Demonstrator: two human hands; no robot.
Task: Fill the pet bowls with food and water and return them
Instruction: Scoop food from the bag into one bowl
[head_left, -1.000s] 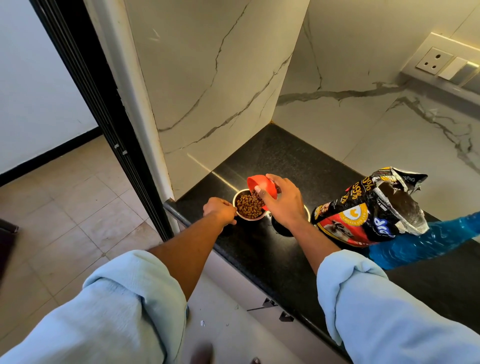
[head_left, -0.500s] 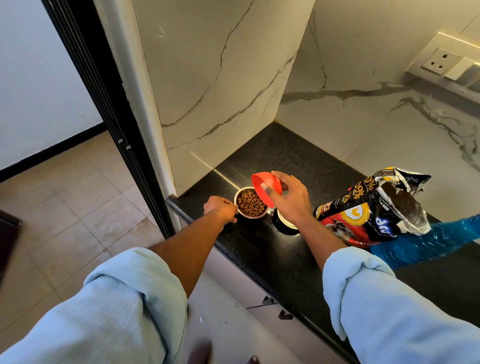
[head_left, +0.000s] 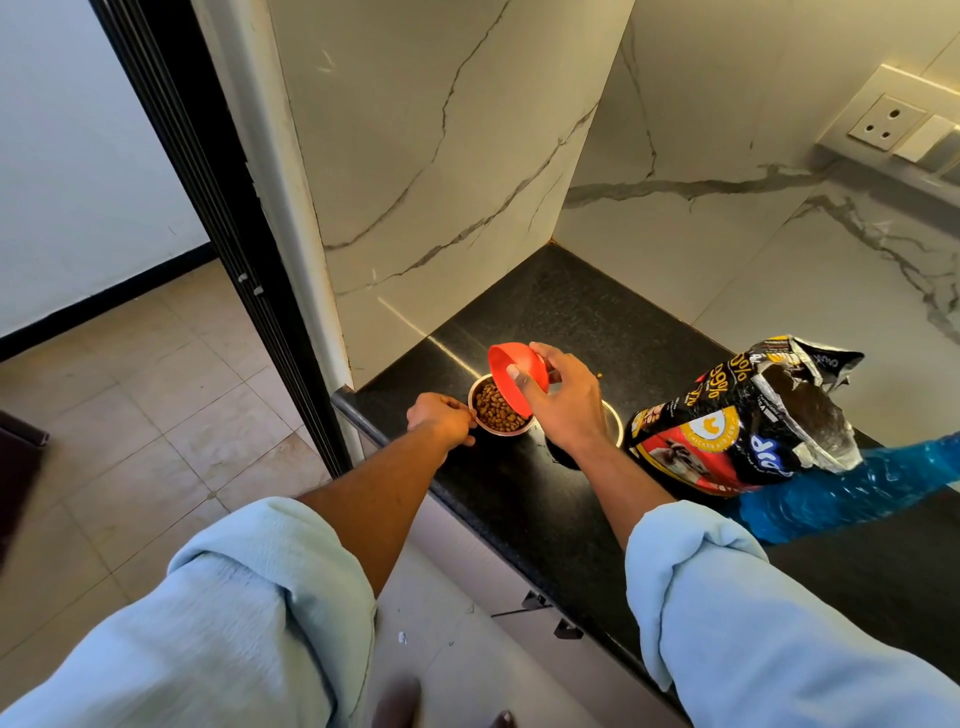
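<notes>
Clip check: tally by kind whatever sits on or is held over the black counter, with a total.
Steel bowls: 2, kibble bowl, second bowl partly behind right hand
Red scoop: 1
Food bag: 1
Blue plastic sheet: 1
Total: 5

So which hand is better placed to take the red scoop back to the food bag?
Right. The right hand grips the red scoop, and the food bag stands on its side; the left hand holds the rim of the kibble bowl.
</notes>
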